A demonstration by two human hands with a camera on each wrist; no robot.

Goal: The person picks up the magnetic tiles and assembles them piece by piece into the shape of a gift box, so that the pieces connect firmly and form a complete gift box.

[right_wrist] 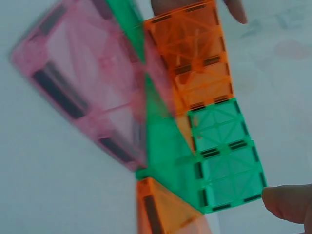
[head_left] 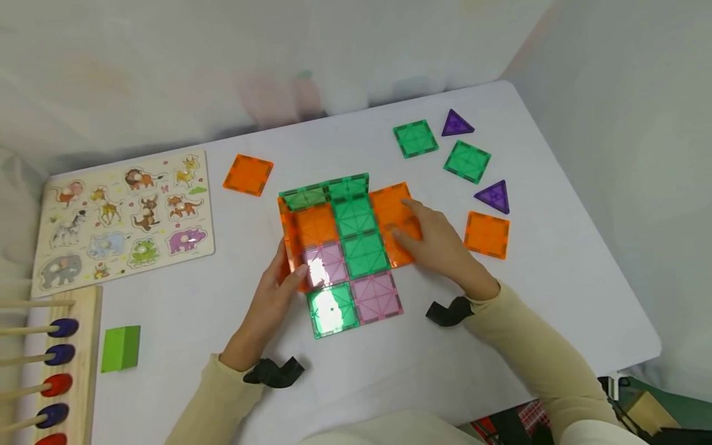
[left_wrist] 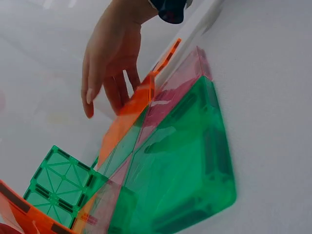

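A joined panel of see-through magnetic tiles lies mid-table. Its floor holds green tiles (head_left: 365,254), pink tiles (head_left: 378,298) and orange ones. Two green tiles (right_wrist: 218,127) stand upright along the back, and orange tiles (right_wrist: 187,36) form an upright wall on the left. My left hand (head_left: 268,301) grips that orange wall near its front end, thumb on the inner side and fingers outside. On the right, the fingers and thumb of my right hand (head_left: 442,244) rest spread on the orange tiles (head_left: 389,213) joined to the green column. From the left wrist, its fingers look nearly straight.
Loose tiles lie around: green (head_left: 415,138) and purple triangles (head_left: 457,123) at the back right, orange (head_left: 487,235) at right, another orange (head_left: 248,175) at back left. An animal puzzle board (head_left: 125,216), a bead frame (head_left: 83,364) and a green block (head_left: 120,348) occupy the left.
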